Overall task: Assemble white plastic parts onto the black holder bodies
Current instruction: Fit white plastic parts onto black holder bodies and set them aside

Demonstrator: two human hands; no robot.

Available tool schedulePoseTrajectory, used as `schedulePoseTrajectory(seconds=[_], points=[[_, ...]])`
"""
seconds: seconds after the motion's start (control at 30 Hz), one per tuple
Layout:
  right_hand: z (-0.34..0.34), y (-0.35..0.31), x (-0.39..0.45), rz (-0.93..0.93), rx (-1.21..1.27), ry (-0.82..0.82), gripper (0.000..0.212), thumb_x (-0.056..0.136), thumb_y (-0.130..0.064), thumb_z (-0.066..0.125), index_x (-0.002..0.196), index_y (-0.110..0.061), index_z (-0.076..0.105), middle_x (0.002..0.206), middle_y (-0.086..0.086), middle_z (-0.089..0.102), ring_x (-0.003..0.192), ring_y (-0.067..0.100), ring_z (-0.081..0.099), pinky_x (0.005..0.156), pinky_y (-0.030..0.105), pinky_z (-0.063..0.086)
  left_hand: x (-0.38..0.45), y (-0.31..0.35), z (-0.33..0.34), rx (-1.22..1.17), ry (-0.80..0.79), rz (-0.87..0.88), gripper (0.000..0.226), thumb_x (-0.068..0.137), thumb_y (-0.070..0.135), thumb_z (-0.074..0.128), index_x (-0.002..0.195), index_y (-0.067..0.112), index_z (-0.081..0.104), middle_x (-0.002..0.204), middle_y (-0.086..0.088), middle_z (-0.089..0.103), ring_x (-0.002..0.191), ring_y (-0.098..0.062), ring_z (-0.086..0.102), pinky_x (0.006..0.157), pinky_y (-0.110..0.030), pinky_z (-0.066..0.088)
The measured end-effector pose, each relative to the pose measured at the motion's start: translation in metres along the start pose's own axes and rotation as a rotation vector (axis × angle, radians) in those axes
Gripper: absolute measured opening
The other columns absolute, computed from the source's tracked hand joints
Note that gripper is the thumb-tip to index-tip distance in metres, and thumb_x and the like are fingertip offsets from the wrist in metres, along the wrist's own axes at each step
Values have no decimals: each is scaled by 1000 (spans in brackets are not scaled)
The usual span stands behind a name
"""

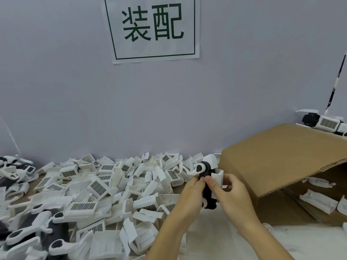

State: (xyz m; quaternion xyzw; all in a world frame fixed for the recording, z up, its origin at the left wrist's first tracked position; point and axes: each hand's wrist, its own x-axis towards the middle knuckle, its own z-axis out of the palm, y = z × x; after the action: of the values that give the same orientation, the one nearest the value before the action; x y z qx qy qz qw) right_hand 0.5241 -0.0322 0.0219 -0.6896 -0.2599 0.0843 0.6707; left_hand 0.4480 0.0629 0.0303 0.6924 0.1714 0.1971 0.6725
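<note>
the only readable writing is on a white paper sign (151,29) stuck to the pale wall (56,91) at the top centre: two large dark green chinese characters, 装配, set side by side inside a thin dark green rectangular border. nothing legible shows on the cardboard box (277,158) at the right or on the white plastic parts (97,186) heaped below the sign.

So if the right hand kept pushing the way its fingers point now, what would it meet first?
The right hand points up and left, already pinching the white plastic part against the black holder body. It would meet that body at once, with the left hand gripping it just behind. Depth past them is unclear.
</note>
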Motion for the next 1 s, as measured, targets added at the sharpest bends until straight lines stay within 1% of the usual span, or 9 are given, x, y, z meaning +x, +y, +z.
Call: schedulePoseTrajectory(seconds=[0.1, 0.2, 0.33, 0.47, 0.53, 0.6, 0.77, 0.9, 1.0], points=[[-1, 1, 0, -82, -69, 16, 49, 65, -66, 66, 92, -26, 73, 82, -8, 76, 78, 9, 72, 73, 34, 59, 1, -2, 0, -10, 23, 4, 31, 110, 20, 37, 115, 34, 64, 101, 12, 77, 89, 2, 73, 64, -12, 53], [2, 5, -1, -157, -108, -25, 32, 81, -57, 66, 87, -27, 74, 79, -8, 75, 77, 8, 71, 70, 30, 57, 1, -1, 0, -19, 51, 22, 33, 109, 18, 36, 114, 34, 64, 110, 5, 75, 92, -3, 72, 66, -13, 53], [5, 11, 1, -170, -156, -61, 16, 95, -35, 62, 89, -26, 74, 88, -4, 70, 83, 13, 67, 76, 37, 56, 4, -5, -3, -20, 95, 44, 32, 110, 20, 36, 112, 33, 66, 104, 10, 76, 93, 1, 71, 66, -10, 51], [4, 13, 1, -239, -189, -24, 11, 95, -36, 63, 94, -32, 73, 89, -6, 68, 81, 9, 64, 73, 29, 54, 6, -4, -3, -35, 78, 36, 36, 110, 20, 35, 112, 37, 66, 99, 21, 76, 98, 3, 70, 75, -13, 54], [4, 13, 1, -272, -187, -5, 10, 93, -41, 62, 95, -37, 72, 89, -9, 68, 82, 5, 64, 69, 19, 52, 6, -3, -2, -52, 65, 33, 36, 110, 21, 34, 112, 38, 66, 100, 23, 76, 97, 4, 70, 73, -11, 54], [5, 13, 1, -292, -178, 9, 15, 91, -48, 60, 95, -39, 71, 88, -10, 68, 83, 3, 64, 68, 16, 50, 5, -2, -3, -64, 64, 30, 36, 110, 24, 33, 113, 38, 66, 100, 22, 76, 96, 4, 70, 71, -10, 53], [6, 14, 2, -320, -181, -22, 35, 83, -62, 52, 90, -35, 73, 83, -8, 65, 80, 6, 65, 66, 19, 51, 1, -1, -1, -45, 66, 29, 30, 109, 36, 35, 117, 38, 64, 108, 15, 75, 103, 2, 69, 78, -13, 53], [6, 16, 3, -353, -200, -37, 34, 83, -64, 53, 92, -39, 74, 84, -10, 66, 80, 5, 66, 66, 17, 51, -1, -2, -1, -18, 96, 46, 30, 109, 40, 36, 127, 37, 60, 106, 3, 71, 105, 0, 66, 77, -9, 50], [6, 14, 2, -368, -192, 4, 35, 83, -64, 52, 92, -37, 74, 81, -10, 65, 79, 6, 65, 64, 18, 50, -2, -1, -1, -61, 85, 34, 32, 109, 38, 35, 123, 36, 63, 111, 14, 76, 107, -2, 69, 89, -19, 54]])
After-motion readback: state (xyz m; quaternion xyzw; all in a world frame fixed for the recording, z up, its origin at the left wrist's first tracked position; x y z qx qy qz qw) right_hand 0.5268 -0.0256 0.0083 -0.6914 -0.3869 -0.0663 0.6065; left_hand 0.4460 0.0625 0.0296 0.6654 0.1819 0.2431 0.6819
